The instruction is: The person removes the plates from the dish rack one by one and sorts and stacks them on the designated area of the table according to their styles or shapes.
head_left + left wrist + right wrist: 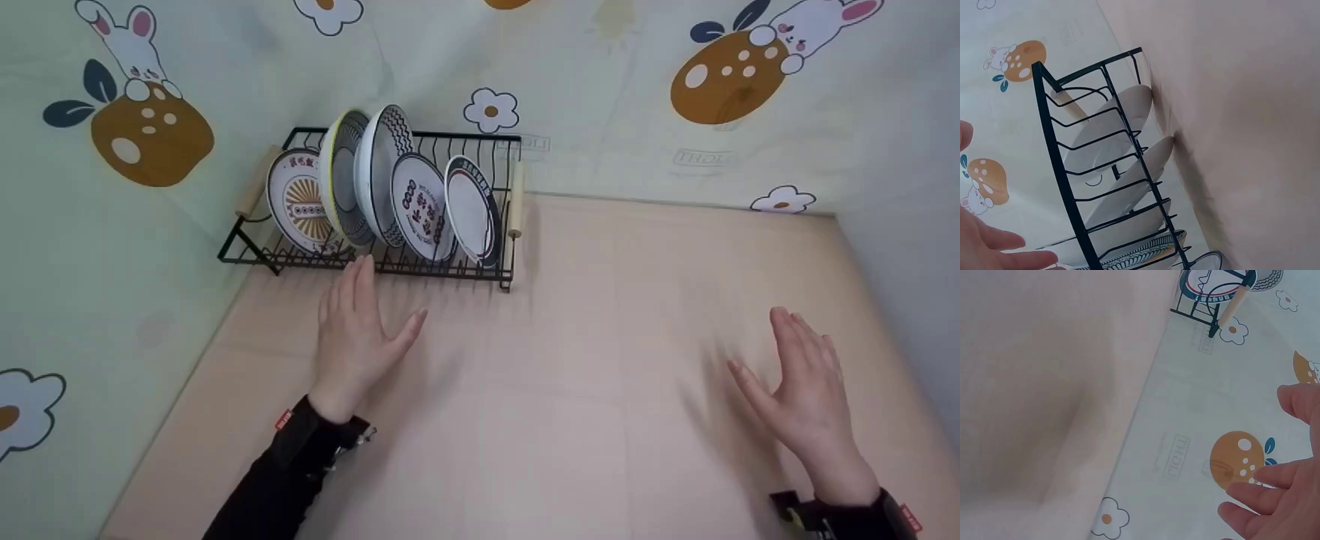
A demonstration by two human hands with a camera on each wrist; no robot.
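Observation:
A black wire dish rack (450, 273) with wooden handles stands at the back left in the head view. Upright in it, from left to right, are a plate with a sunburst print (292, 199), a yellow-rimmed bowl (345, 172), a bowl with a wavy black pattern (386, 165), a plate with red characters (420, 206) and a dark-rimmed plate (471, 214). My left hand (352, 345) hovers just in front of the rack, fingers straight and thumb spread, holding nothing. Far to the right, my right hand (810, 397) is held above the table, fingers extended, also holding nothing.
A pale pinkish tabletop (570, 360) spreads in front of the rack and between the hands. Behind and to the left hangs a light green cloth (600, 90) printed with rabbits, fruit and flowers. A plain pale surface borders the right side.

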